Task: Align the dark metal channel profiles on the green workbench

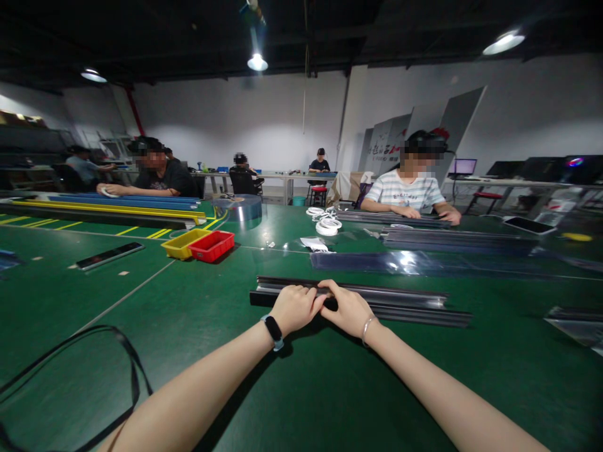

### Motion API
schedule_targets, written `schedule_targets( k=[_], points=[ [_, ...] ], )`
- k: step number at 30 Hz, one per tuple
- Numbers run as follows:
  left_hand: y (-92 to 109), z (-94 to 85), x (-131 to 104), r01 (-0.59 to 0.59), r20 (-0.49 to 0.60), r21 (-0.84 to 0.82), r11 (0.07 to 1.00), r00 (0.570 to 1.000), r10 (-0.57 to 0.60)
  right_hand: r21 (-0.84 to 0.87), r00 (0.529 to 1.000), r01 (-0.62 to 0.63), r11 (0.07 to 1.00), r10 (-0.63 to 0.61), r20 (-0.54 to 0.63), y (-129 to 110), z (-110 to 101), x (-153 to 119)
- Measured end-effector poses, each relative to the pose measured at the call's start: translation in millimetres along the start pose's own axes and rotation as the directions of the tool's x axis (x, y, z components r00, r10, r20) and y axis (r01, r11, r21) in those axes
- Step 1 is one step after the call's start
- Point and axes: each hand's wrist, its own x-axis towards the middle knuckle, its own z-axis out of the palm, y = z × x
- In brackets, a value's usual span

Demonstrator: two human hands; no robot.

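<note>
A long black grooved profile (405, 300) lies crosswise on the green table in front of me. It looks like a metal or plastic channel with a shiny inner face. My left hand (294, 309), with a watch on its wrist, is closed over it left of its middle. Close beside it, my right hand (347, 307), wearing a bracelet, also grips the profile, its index finger and thumb curved. The two thumbs nearly meet. Whether a small part is pinched between the fingertips I cannot make out.
Beyond the profile lie a transparent plastic strip (377, 263), more dark profiles (452, 242) and white coils (328, 226). Yellow (176, 246) and red (213, 247) trays and a phone (110, 255) are left. A black cable (127, 351) loops front left. A co-worker (407, 191) sits opposite.
</note>
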Motion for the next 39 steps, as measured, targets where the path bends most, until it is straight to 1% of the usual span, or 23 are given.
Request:
schedule_targets(
  k=[7, 10, 13, 19, 21, 25, 30, 35, 39],
  points=[
    [1.7, -3.7, 0.9, 0.007, -0.042, 0.009, 1.0, 0.999, -0.007, -0.014, 1.0, -0.011, 1.0, 0.012, 0.018, -1.1, -0.8, 0.6],
    [0.7, -2.1, 0.5, 0.002, -0.021, 0.01, 1.0, 1.0, -0.001, -0.012, 1.0, -0.018, 1.0, 0.018, 0.004, -0.7, 0.1, -0.1],
    [-0.5, 0.7, 0.3, -0.006, 0.003, 0.01, 1.0, 1.0, 0.006, -0.054, 1.0, -0.006, 0.999, 0.007, 0.011, 0.1, 1.4, 0.1],
    [0.9, -1.3, 1.1, 0.006, -0.021, -0.003, 1.0, 1.0, -0.006, -0.125, 0.998, 0.01, 0.992, -0.002, 0.06, -0.4, 1.3, 1.7],
    [1.4, -2.2, 1.1, 0.016, -0.027, -0.002, 1.0, 1.0, -0.016, -0.118, 0.998, 0.015, 0.993, -0.008, 0.056, -0.6, 1.2, 1.4],
    [1.2, -1.0, 1.0, 0.019, -0.005, 0.008, 1.0, 1.0, -0.019, -0.104, 0.999, 0.031, 0.994, -0.029, 0.019, 0.4, 2.8, 0.9],
    [1.5, -0.9, 1.2, 0.038, -0.021, 0.002, 0.999, 0.999, -0.038, -0.155, 0.997, 0.015, 0.988, -0.004, 0.074, 0.3, 3.4, 2.0],
    [1.8, -1.8, 1.2, 0.054, -0.009, 0.018, 0.998, 0.999, -0.054, -0.125, 0.999, 0.0, 0.992, 0.006, 0.046, -2.3, 1.6, 1.9],
    [2.2, -1.9, 1.3, 0.059, -0.002, 0.025, 0.998, 0.998, -0.059, -0.169, 0.997, 0.02, 0.985, -0.008, 0.072, -1.8, 2.9, 2.6]
  ],
)
